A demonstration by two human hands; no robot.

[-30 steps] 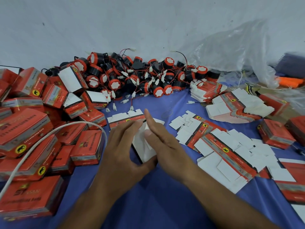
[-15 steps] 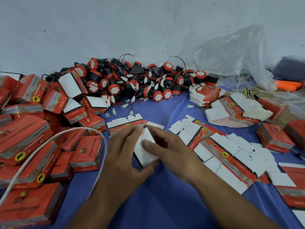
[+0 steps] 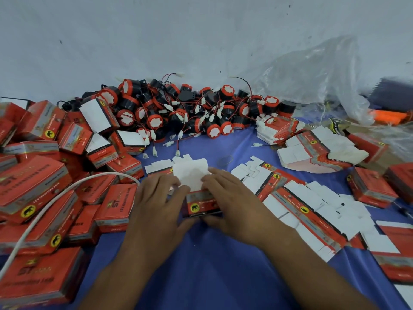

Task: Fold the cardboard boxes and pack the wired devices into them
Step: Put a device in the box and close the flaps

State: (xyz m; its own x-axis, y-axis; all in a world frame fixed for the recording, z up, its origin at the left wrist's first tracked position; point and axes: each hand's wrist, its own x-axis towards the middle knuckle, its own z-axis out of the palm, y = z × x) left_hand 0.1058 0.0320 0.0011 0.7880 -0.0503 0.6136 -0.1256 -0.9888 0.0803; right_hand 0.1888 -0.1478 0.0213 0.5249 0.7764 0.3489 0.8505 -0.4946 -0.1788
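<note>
Right now, both hands are on one half-folded box (image 3: 202, 205) in the middle of the blue cloth (image 3: 212, 269). The left hand (image 3: 156, 198) grips the left side of it. Its fingers curl up by the white flap (image 3: 190, 175) and its thumb sits low at the near edge. The right hand (image 3: 237, 206) grips the right side the same way, with its fingertips pinching the flap. The flap sticks up at the back, so the top is not closed. The red front of the box faces the person, and it has a yellow spot with a little elephant on it.

Behind the hands, against the grey wall (image 3: 156, 41), lies a big heap of wired devices (image 3: 178, 115). They are round, black and red, with white faces, thin wires and small white plugs. None of them touches the box in the hands.

On the left is a big pile of folded red boxes (image 3: 33, 186). A white cable (image 3: 55, 199) runs across them. On the right, many flat boxes (image 3: 301, 209) lie spread out, some red side up and some white side up. More of them sit in a stack (image 3: 277, 128) next to the heap. A clear plastic bag (image 3: 312, 79) lies at the back right, beside something orange (image 3: 388, 116) that is too blurry to name.
</note>
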